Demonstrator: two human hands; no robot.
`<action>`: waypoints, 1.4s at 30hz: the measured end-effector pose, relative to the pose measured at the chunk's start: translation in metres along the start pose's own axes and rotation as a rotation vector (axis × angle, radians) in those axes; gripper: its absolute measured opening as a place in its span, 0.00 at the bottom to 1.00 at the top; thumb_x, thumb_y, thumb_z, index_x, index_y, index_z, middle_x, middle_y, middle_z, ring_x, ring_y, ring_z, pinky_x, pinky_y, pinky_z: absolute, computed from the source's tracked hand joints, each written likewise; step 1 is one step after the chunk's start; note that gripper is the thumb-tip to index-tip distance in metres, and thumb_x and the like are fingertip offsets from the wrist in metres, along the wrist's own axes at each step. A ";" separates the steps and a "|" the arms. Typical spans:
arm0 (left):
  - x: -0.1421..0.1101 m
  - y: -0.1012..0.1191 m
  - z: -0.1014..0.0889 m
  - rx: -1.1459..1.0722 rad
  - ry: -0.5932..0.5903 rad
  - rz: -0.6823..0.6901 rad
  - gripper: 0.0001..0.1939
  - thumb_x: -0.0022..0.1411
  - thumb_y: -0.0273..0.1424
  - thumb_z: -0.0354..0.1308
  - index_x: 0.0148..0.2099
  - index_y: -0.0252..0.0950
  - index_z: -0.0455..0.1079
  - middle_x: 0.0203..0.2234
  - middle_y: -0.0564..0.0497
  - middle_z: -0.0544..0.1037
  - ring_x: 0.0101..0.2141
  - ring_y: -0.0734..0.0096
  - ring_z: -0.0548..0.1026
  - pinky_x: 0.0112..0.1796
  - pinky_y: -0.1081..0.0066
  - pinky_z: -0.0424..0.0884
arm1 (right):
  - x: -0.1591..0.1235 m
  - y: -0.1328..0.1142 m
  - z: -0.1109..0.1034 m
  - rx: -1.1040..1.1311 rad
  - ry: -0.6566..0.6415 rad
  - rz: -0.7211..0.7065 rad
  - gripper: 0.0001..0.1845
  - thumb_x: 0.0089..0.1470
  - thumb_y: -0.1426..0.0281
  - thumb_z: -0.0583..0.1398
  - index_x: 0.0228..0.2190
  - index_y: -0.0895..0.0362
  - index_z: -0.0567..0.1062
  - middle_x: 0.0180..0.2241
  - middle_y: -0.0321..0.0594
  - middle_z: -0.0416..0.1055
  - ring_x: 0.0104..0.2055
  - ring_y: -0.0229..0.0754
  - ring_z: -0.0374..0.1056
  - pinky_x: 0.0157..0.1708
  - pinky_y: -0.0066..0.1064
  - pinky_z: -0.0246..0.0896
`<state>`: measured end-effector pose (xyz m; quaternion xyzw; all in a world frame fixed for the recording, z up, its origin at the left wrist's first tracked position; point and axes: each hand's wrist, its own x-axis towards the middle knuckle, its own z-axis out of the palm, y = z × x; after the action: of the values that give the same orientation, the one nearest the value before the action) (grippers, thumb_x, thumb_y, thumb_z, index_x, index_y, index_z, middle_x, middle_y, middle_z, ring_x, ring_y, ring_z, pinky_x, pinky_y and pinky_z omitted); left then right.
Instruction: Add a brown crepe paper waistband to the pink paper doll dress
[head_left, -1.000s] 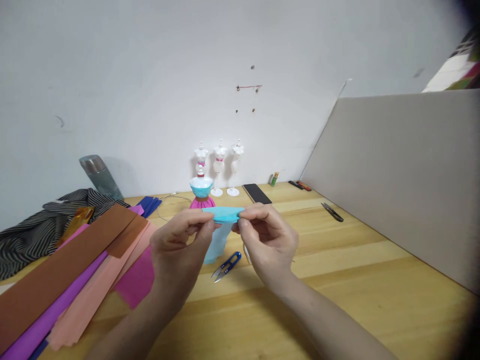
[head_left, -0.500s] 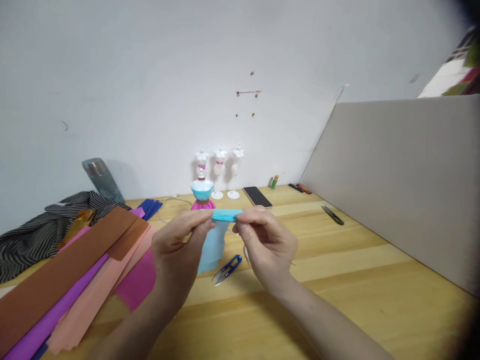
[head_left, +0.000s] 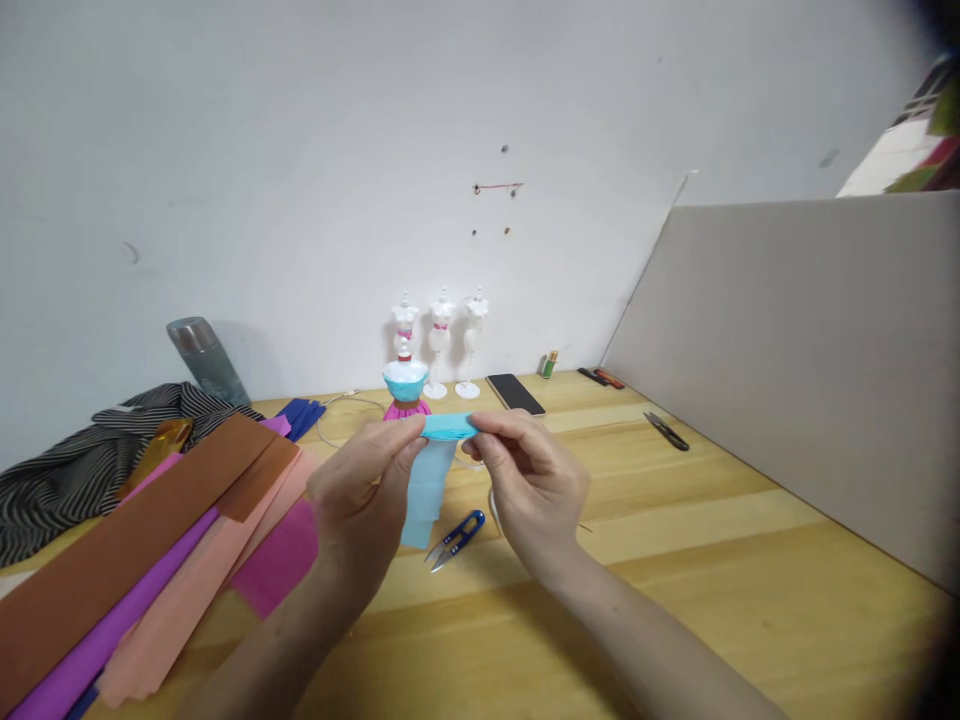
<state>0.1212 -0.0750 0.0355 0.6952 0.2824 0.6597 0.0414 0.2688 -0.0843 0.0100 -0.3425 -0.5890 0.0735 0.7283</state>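
A small folded strip of light blue crepe paper (head_left: pixel 448 427) is stretched level between my two hands above the table. My left hand (head_left: pixel 364 495) pinches its left end between thumb and fingers. At the other end, my right hand (head_left: pixel 529 485) pinches it the same way. Beneath, a pale blue sheet (head_left: pixel 427 490) lies on the table, partly hidden by my left hand. Blue thread snips (head_left: pixel 456 540) rest between my wrists. Just beyond the strip stands a small mannequin (head_left: pixel 406 380) with a blue top, brown waist and pink skirt.
Three white mini mannequins (head_left: pixel 441 330) stand by the wall, with a phone (head_left: pixel 515 393) to their right. Black scissors (head_left: pixel 666 431) lie further right, near a grey panel (head_left: pixel 795 360). Brown, purple and peach paper strips (head_left: pixel 142 520), striped cloth (head_left: pixel 67 460) and a bottle (head_left: pixel 206 360) occupy the left.
The blue strip has tilted, showing a flatter top face and a layered lower edge. My hands have drawn slightly closer together, the right one shifting a little left.
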 end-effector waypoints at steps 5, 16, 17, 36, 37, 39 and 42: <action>0.002 0.002 0.002 0.074 -0.028 -0.006 0.11 0.59 0.21 0.57 0.36 0.40 0.78 0.31 0.53 0.82 0.33 0.71 0.78 0.35 0.73 0.74 | 0.001 0.002 -0.001 -0.068 -0.031 0.013 0.08 0.58 0.75 0.58 0.36 0.54 0.76 0.29 0.36 0.72 0.29 0.38 0.72 0.30 0.32 0.70; 0.004 0.000 0.007 0.155 -0.057 -0.059 0.08 0.59 0.21 0.56 0.33 0.38 0.74 0.26 0.53 0.78 0.29 0.72 0.75 0.31 0.73 0.71 | 0.001 0.000 0.001 -0.102 -0.046 0.050 0.05 0.59 0.74 0.56 0.34 0.55 0.72 0.28 0.35 0.72 0.28 0.37 0.73 0.29 0.30 0.69; 0.003 -0.001 0.007 0.141 -0.059 -0.086 0.08 0.59 0.22 0.56 0.33 0.38 0.74 0.26 0.53 0.78 0.30 0.72 0.76 0.31 0.73 0.71 | 0.000 0.000 0.001 -0.081 -0.053 0.065 0.05 0.59 0.74 0.56 0.34 0.55 0.72 0.27 0.35 0.73 0.28 0.37 0.73 0.29 0.30 0.70; 0.001 0.001 0.004 0.046 -0.058 -0.179 0.05 0.58 0.24 0.58 0.33 0.39 0.73 0.26 0.54 0.78 0.28 0.72 0.77 0.30 0.72 0.73 | 0.002 -0.004 -0.003 -0.031 -0.049 -0.037 0.08 0.56 0.78 0.58 0.35 0.54 0.74 0.32 0.40 0.73 0.35 0.42 0.72 0.33 0.36 0.70; 0.002 0.001 0.003 0.068 -0.055 -0.160 0.05 0.58 0.24 0.58 0.33 0.39 0.73 0.26 0.55 0.77 0.28 0.72 0.77 0.30 0.73 0.72 | 0.002 -0.004 -0.003 -0.029 -0.044 -0.041 0.09 0.56 0.78 0.58 0.35 0.54 0.74 0.32 0.40 0.73 0.35 0.42 0.72 0.33 0.36 0.69; 0.001 0.003 0.002 0.093 -0.061 -0.154 0.05 0.58 0.24 0.58 0.32 0.39 0.73 0.25 0.56 0.78 0.27 0.74 0.77 0.29 0.74 0.71 | 0.003 -0.005 -0.003 -0.025 -0.037 -0.060 0.10 0.55 0.79 0.58 0.35 0.54 0.75 0.32 0.39 0.73 0.35 0.42 0.72 0.33 0.37 0.68; -0.001 0.005 0.001 0.030 -0.084 -0.231 0.04 0.59 0.26 0.59 0.33 0.39 0.74 0.25 0.56 0.79 0.26 0.74 0.78 0.30 0.74 0.73 | 0.004 -0.006 -0.003 -0.018 -0.027 -0.095 0.11 0.54 0.80 0.58 0.35 0.53 0.75 0.31 0.39 0.73 0.34 0.42 0.71 0.33 0.37 0.68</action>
<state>0.1242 -0.0793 0.0368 0.6856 0.3684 0.6165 0.1188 0.2709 -0.0882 0.0167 -0.3194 -0.6150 0.0381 0.7199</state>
